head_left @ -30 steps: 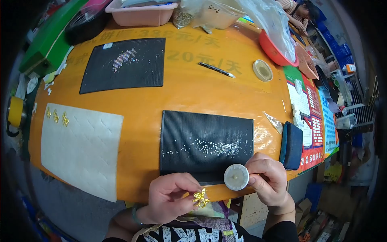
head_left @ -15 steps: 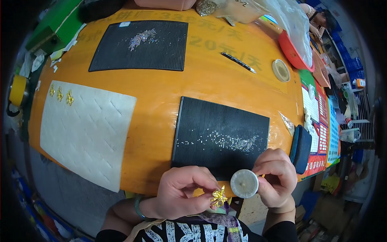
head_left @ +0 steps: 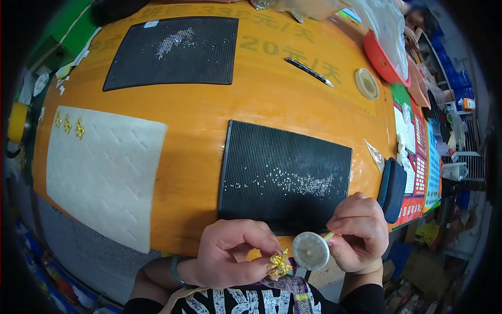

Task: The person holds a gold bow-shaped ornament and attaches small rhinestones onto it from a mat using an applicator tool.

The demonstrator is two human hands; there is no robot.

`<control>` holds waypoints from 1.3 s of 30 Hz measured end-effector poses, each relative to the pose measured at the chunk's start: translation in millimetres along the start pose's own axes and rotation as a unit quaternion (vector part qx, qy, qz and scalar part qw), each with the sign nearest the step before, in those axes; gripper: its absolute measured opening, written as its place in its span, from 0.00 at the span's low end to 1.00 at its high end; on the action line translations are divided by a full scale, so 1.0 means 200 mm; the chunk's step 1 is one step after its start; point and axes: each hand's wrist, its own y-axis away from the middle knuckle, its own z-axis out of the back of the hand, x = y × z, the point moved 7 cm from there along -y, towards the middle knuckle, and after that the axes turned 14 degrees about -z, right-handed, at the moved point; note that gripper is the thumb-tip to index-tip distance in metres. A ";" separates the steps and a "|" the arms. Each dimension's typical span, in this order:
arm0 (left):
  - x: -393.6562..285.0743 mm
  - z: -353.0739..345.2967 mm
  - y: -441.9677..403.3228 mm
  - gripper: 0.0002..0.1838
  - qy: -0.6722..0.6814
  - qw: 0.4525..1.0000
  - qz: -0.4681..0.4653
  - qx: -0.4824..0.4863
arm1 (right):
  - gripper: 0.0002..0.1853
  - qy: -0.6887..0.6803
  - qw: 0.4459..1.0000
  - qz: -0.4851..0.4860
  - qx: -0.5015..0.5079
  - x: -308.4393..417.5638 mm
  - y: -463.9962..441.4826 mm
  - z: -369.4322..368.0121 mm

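Observation:
Between the thumb and fingers of my left hand [head_left: 238,254] is a gold flower-shaped piece [head_left: 280,265]. My right hand [head_left: 361,233] pinches the thin handle of a round whitish disc [head_left: 310,251], which is tilted beside the gold piece. Beyond both hands lies a ribbed black mat [head_left: 261,152] with small shiny stones [head_left: 314,184] scattered over it. A white pad [head_left: 104,172] at the left bears several gold pieces [head_left: 79,128] near its top corner.
Farther back are a second black mat [head_left: 141,57] with stones, a dark pen [head_left: 308,72], a small round dish [head_left: 367,83] and a red basin [head_left: 384,60]. A dark blue case [head_left: 395,189] lies at the right. Another person [head_left: 418,21] is at the upper right.
The head view has shifted, so the mats sit higher in the picture. The disc has tilted and come nearer the gold piece, and more of its handle shows.

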 end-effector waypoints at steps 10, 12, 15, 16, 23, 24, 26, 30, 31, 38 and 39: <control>-0.01 0.00 -0.01 0.12 -0.024 1.000 -0.013 -0.005 | 0.11 0.005 1.000 0.004 0.007 0.00 0.00 -0.01; -0.01 -0.01 -0.01 0.12 -0.027 1.000 -0.015 -0.003 | 0.11 0.009 1.000 0.004 0.007 0.01 0.00 -0.01; -0.01 -0.01 -0.01 0.12 -0.035 0.999 -0.017 0.002 | 0.12 0.023 1.000 0.008 0.009 0.02 0.00 -0.01; -0.01 -0.01 -0.01 0.12 -0.040 0.999 -0.017 0.005 | 0.12 0.025 1.000 0.010 0.008 0.02 0.01 -0.01; -0.01 -0.01 -0.02 0.11 -0.045 0.999 -0.003 0.005 | 0.11 0.033 0.999 0.016 0.004 0.04 0.01 0.00; -0.01 0.00 -0.01 0.11 -0.039 0.999 -0.003 0.004 | 0.11 0.035 0.999 0.015 0.000 0.03 0.02 0.02; 0.00 -0.01 -0.01 0.11 -0.029 1.000 0.002 0.008 | 0.10 0.046 0.995 -0.010 -0.089 -0.01 0.05 0.13; -0.01 -0.01 -0.01 0.11 -0.033 0.999 0.003 0.021 | 0.06 0.108 0.983 -0.070 -0.127 -0.14 0.00 0.25; -0.01 -0.02 -0.02 0.11 -0.034 0.999 0.002 0.030 | 0.07 0.099 0.987 -0.099 -0.079 -0.18 0.00 0.24; -0.02 -0.01 -0.04 0.10 -0.049 0.993 0.022 0.105 | 0.08 0.163 0.983 -0.084 0.003 -0.33 0.03 0.28; -0.02 -0.01 -0.04 0.10 -0.045 0.993 0.023 0.105 | 0.08 0.169 0.981 -0.089 0.004 -0.35 0.04 0.28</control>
